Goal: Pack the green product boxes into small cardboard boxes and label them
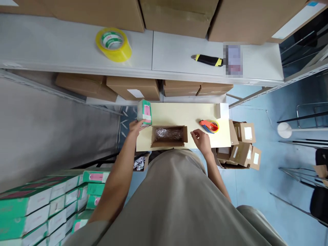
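Observation:
My left hand [135,127] grips the lower end of a green and white box [145,112] with a pink picture, at the left end of the cream table. To its right sits an open cardboard box [153,137] with clear bubble wrap [169,133] inside. My right hand [201,140] hovers just right of that carton, apart from it, its fingers loosely bent and nothing visible in them. Beyond this hand lies an orange tape dispenser [208,125] with yellow tape.
A shelf [174,54] crosses ahead, bearing a yellow tape roll [114,44], a utility knife [208,60] and large cartons. Stacked green and white boxes [38,205] stand at lower left. Small cardboard boxes [241,153] fill a container right of the table. A white box [222,111] sits at the far right corner.

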`<state>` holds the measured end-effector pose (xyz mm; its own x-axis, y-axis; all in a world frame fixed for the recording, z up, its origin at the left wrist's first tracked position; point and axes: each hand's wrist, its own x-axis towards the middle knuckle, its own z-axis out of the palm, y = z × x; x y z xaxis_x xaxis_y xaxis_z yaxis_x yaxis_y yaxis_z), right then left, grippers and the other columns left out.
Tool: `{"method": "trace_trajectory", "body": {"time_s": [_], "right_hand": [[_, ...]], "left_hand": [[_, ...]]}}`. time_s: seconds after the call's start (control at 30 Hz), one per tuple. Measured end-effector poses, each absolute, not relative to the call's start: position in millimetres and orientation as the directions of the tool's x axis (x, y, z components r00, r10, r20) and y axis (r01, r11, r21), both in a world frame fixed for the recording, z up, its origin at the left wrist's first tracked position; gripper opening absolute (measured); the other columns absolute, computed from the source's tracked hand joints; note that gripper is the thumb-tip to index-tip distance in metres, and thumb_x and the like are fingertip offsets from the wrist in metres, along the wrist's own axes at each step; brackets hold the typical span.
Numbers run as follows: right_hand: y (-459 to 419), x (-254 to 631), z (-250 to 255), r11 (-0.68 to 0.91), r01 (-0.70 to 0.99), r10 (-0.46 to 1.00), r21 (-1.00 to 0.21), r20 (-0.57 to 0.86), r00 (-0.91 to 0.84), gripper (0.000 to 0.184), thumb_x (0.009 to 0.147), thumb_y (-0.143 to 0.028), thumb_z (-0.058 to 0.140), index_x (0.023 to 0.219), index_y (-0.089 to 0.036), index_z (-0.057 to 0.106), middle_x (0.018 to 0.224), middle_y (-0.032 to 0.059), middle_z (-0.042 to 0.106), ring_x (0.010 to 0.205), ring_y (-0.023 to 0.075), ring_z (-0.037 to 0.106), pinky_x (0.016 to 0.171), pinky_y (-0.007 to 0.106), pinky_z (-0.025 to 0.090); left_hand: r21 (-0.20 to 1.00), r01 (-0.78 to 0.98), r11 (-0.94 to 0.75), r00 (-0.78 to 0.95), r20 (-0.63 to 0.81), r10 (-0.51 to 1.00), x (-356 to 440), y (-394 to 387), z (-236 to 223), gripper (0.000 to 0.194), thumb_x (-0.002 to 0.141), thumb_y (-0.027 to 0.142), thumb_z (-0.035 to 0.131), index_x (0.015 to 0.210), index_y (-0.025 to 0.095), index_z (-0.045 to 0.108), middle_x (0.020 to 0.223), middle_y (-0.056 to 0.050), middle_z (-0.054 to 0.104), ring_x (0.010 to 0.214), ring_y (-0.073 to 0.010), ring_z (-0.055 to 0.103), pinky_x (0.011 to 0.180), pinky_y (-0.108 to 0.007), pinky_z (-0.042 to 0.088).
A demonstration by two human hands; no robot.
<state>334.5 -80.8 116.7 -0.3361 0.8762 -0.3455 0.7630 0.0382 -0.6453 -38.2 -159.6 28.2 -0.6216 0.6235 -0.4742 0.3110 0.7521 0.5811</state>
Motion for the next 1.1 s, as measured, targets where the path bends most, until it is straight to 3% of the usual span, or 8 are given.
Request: {"method": "trace_trajectory", "body": {"time_s": [0.1, 0.17, 0.23, 0.5, 0.6, 0.8, 0.97, 1.1], "right_hand": [[-80.2, 334.8, 119.9, 0.026, 0.656, 0.839, -0.755, -0.340, -0.425, 0.025, 0.106, -0.046, 0.064, 0.099, -0.024, 0.073, 0.095, 0.0077, 0.086, 0.083, 0.0237, 0.080, 0.080, 0.032, 0.057], [-80.1, 330.7, 120.4, 0.007, 0.578, 0.794, -0.816, -0.347, -0.499, 0.030, 0.106, -0.051, 0.064, 0.099, -0.024, 0.074, 0.091, 0.0057, 0.084, 0.079, 0.0216, 0.078, 0.079, 0.032, 0.058], [-80.0, 323.8, 118.5, -0.026, 0.507, 0.746, -0.862, -0.355, -0.564, 0.032, 0.105, -0.053, 0.064, 0.099, -0.023, 0.075, 0.091, 0.0047, 0.084, 0.079, 0.0199, 0.078, 0.079, 0.031, 0.059], [-65.3, 311.3, 88.4, -0.076, 0.486, 0.582, -0.871, -0.435, -0.688, 0.029, 0.102, -0.038, 0.069, 0.122, -0.019, 0.076, 0.106, 0.0086, 0.086, 0.094, 0.0215, 0.081, 0.086, 0.032, 0.064], [-56.3, 319.5, 85.1, 0.055, 0.602, 0.580, -0.796, -0.465, -0.668, 0.032, 0.096, -0.024, 0.071, 0.127, -0.019, 0.074, 0.114, 0.0091, 0.086, 0.101, 0.0255, 0.081, 0.092, 0.036, 0.064], [-62.6, 327.5, 94.6, 0.097, 0.639, 0.554, -0.763, -0.492, -0.671, 0.088, 0.088, -0.011, 0.082, 0.169, -0.025, 0.051, 0.137, 0.0110, 0.080, 0.108, 0.0248, 0.080, 0.100, 0.040, 0.067], [-76.8, 313.4, 92.6, 0.251, 0.675, 0.576, -0.694, -0.453, -0.680, 0.082, 0.090, -0.012, 0.084, 0.166, -0.019, 0.055, 0.154, 0.0179, 0.070, 0.125, 0.0293, 0.077, 0.110, 0.043, 0.065], [-81.2, 297.8, 86.1, 0.365, 0.764, 0.596, -0.533, -0.497, -0.631, 0.091, 0.094, -0.007, 0.076, 0.176, -0.013, 0.037, 0.168, 0.0253, 0.058, 0.136, 0.0362, 0.074, 0.117, 0.048, 0.060]], "left_hand": [[0.761, -0.103, 0.640, -0.643, -0.543, 0.541, -42.1, -184.9, 44.7, 0.039, 0.087, 0.048, 0.086, 0.110, 0.019, 0.072, 0.105, -0.009, 0.084, 0.099, -0.0210, 0.081, 0.097, -0.044, 0.072], [0.814, -0.401, 0.421, -0.630, -0.578, 0.518, -38.4, -204.3, 60.6, 0.047, 0.076, 0.048, 0.096, 0.108, 0.022, 0.074, 0.111, -0.008, 0.085, 0.105, -0.0238, 0.082, 0.102, -0.047, 0.072], [0.830, -0.479, 0.286, -0.616, -0.550, 0.564, -28.8, -220.8, 79.9, 0.059, 0.067, 0.050, 0.102, 0.112, 0.024, 0.076, 0.120, -0.007, 0.086, 0.112, -0.0277, 0.083, 0.104, -0.049, 0.071], [0.909, -0.039, 0.416, -0.374, -0.399, 0.837, 21.0, -236.5, 131.1, 0.097, 0.059, 0.052, 0.108, 0.143, 0.019, 0.074, 0.143, -0.014, 0.080, 0.131, -0.0380, 0.077, 0.109, -0.045, 0.067], [0.874, 0.182, 0.452, -0.216, -0.413, 0.885, 25.7, -230.9, 126.6, 0.088, 0.069, 0.046, 0.098, 0.148, 0.018, 0.072, 0.149, -0.013, 0.077, 0.131, -0.0349, 0.077, 0.110, -0.042, 0.066], [0.725, 0.587, 0.360, -0.088, -0.385, 0.919, 17.6, -220.0, 110.3, 0.070, 0.076, 0.023, 0.078, 0.146, 0.021, 0.072, 0.145, -0.011, 0.078, 0.131, -0.0344, 0.076, 0.111, -0.040, 0.061], [0.653, 0.697, 0.298, -0.051, -0.369, 0.928, 14.4, -220.0, 101.1, 0.068, 0.079, 0.015, 0.076, 0.147, 0.023, 0.069, 0.148, -0.011, 0.075, 0.134, -0.0343, 0.074, 0.111, -0.040, 0.059], [0.583, 0.757, 0.296, -0.049, -0.401, 0.915, 20.2, -214.5, 82.6, 0.071, 0.080, 0.011, 0.076, 0.149, 0.023, 0.066, 0.151, -0.013, 0.070, 0.137, -0.0369, 0.071, 0.110, -0.043, 0.060]]}}
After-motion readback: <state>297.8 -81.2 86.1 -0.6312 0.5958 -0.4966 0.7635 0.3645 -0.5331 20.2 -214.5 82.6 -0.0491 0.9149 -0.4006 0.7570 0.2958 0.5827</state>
